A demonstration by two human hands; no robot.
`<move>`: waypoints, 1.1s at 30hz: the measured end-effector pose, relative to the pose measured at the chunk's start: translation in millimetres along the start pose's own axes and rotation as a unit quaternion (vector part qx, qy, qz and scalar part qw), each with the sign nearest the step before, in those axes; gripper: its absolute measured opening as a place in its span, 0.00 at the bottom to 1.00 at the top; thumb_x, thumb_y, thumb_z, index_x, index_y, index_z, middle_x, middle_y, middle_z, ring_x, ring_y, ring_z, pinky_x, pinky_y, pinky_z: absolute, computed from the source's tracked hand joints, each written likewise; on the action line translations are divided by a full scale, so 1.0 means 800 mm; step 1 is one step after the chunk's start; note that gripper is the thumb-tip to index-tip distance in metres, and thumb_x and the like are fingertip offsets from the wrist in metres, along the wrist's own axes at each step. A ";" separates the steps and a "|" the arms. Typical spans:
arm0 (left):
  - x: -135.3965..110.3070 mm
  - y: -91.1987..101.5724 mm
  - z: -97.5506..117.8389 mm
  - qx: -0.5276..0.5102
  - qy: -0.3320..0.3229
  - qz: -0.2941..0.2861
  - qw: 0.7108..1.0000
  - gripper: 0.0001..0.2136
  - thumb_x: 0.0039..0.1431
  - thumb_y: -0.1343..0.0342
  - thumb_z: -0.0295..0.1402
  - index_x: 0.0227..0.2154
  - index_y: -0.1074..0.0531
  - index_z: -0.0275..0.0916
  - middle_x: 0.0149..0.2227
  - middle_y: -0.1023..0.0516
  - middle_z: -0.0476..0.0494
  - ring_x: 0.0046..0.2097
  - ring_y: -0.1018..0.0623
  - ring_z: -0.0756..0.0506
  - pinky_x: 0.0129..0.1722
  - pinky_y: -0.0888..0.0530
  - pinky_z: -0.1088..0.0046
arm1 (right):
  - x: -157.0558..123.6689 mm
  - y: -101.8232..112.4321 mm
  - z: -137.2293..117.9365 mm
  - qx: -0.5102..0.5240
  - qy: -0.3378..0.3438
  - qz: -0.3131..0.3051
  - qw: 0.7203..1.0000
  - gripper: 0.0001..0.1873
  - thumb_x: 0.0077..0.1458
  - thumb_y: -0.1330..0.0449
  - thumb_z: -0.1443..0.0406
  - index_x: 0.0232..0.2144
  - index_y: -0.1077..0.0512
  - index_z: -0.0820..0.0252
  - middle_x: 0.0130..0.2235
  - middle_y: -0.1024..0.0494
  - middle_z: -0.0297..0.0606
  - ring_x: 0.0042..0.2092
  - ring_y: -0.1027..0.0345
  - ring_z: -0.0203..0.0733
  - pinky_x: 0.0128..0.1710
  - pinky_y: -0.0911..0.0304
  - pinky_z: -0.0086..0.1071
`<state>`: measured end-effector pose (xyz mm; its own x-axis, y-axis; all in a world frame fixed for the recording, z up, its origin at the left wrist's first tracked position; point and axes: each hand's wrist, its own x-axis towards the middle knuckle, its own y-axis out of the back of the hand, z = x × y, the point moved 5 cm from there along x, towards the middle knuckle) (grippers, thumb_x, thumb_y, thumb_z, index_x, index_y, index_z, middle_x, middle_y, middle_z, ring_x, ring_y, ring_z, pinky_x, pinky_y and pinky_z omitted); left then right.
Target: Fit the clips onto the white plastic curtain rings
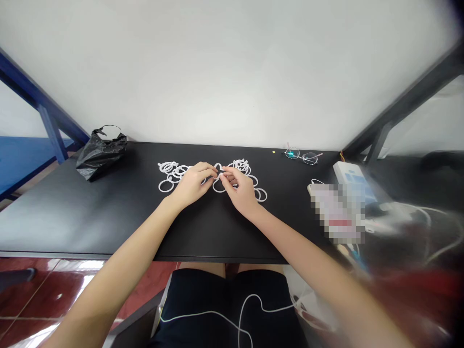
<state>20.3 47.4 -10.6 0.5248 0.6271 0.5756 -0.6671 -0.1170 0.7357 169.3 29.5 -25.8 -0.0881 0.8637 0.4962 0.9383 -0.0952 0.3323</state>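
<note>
Between my two hands is a white ring (pixel 218 166), pinched at its sides by the fingertips. My left hand (pixel 197 181) is closed on its left side, and my right hand (pixel 239 187) closes on the right side. Several loose white rings (pixel 166 185) lie to the left, partly behind my left hand. More white rings (pixel 261 195) lie to the right, beside and behind my right hand, some of them bunched together. Just below the fingertips another white ring (pixel 218 192) shows in part. Fingers cover some of the held ring.
A black plastic bag (pixel 103 152) stands at the left of the black table (pixel 108 222). Eyeglasses (pixel 300 155) lie near the wall at the right. A white and blue box (pixel 353 181), a blurred-out device (pixel 337 212) and white cables (pixel 427 217) are on the right.
</note>
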 end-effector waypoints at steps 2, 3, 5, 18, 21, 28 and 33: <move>-0.001 -0.002 0.000 -0.001 -0.003 -0.004 1.000 0.07 0.64 0.50 0.27 0.34 0.26 0.39 0.42 0.22 0.40 0.45 0.25 0.43 0.46 0.27 0.63 | 0.001 0.003 -0.002 -0.010 0.015 0.007 1.000 0.10 0.61 0.43 0.60 0.42 0.27 0.56 0.38 0.21 0.38 0.35 0.26 0.39 0.36 0.28 0.34; -0.001 -0.003 0.000 -0.003 -0.003 -0.008 1.000 0.08 0.64 0.51 0.27 0.35 0.26 0.39 0.42 0.23 0.40 0.45 0.25 0.43 0.46 0.27 0.63 | 0.001 0.003 -0.004 -0.017 0.027 0.008 0.999 0.09 0.61 0.43 0.60 0.40 0.26 0.56 0.37 0.22 0.38 0.35 0.27 0.39 0.35 0.29 0.33; -0.002 -0.004 0.000 -0.008 0.001 -0.011 1.000 0.08 0.64 0.51 0.26 0.36 0.26 0.39 0.43 0.23 0.40 0.46 0.25 0.44 0.47 0.27 0.63 | 0.000 0.004 -0.007 -0.036 0.052 0.005 0.998 0.10 0.63 0.45 0.59 0.36 0.26 0.56 0.36 0.23 0.38 0.35 0.28 0.39 0.35 0.29 0.33; 0.004 0.000 0.007 -0.128 0.051 -0.017 0.990 0.09 0.63 0.47 0.35 0.32 0.25 0.38 0.32 0.23 0.45 0.35 0.24 0.48 0.37 0.27 0.70 | -0.001 0.006 -0.011 -0.041 0.073 0.024 0.996 0.10 0.63 0.46 0.59 0.41 0.28 0.57 0.38 0.24 0.39 0.36 0.28 0.38 0.36 0.29 0.33; 0.004 -0.002 0.007 -0.149 0.067 -0.028 0.986 0.09 0.62 0.47 0.37 0.31 0.25 0.38 0.32 0.23 0.45 0.35 0.24 0.48 0.38 0.26 0.70 | -0.001 0.007 -0.012 -0.040 0.075 0.031 0.996 0.11 0.63 0.46 0.58 0.40 0.27 0.57 0.37 0.24 0.39 0.36 0.28 0.38 0.36 0.28 0.34; 0.002 0.000 0.005 -0.185 0.096 0.011 0.978 0.06 0.59 0.42 0.36 0.34 0.28 0.38 0.38 0.24 0.43 0.36 0.24 0.48 0.39 0.23 0.70 | 0.000 0.009 -0.011 0.009 0.061 0.039 0.997 0.10 0.62 0.45 0.59 0.33 0.27 0.55 0.35 0.22 0.36 0.34 0.26 0.38 0.37 0.27 0.35; 0.002 0.002 0.003 -0.259 0.166 0.029 0.951 0.19 0.56 0.38 0.37 0.48 0.33 0.41 0.54 0.28 0.37 0.46 0.23 0.45 0.41 0.22 0.68 | 0.000 0.006 -0.005 0.090 0.012 0.037 0.995 0.09 0.61 0.42 0.58 0.35 0.28 0.56 0.34 0.21 0.36 0.36 0.23 0.40 0.38 0.26 0.35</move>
<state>20.8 46.4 -7.6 0.3410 0.8502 0.4011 -0.9057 0.1829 0.3825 172.9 27.1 -21.0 -0.0218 0.8455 0.5335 0.9871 -0.0666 0.1458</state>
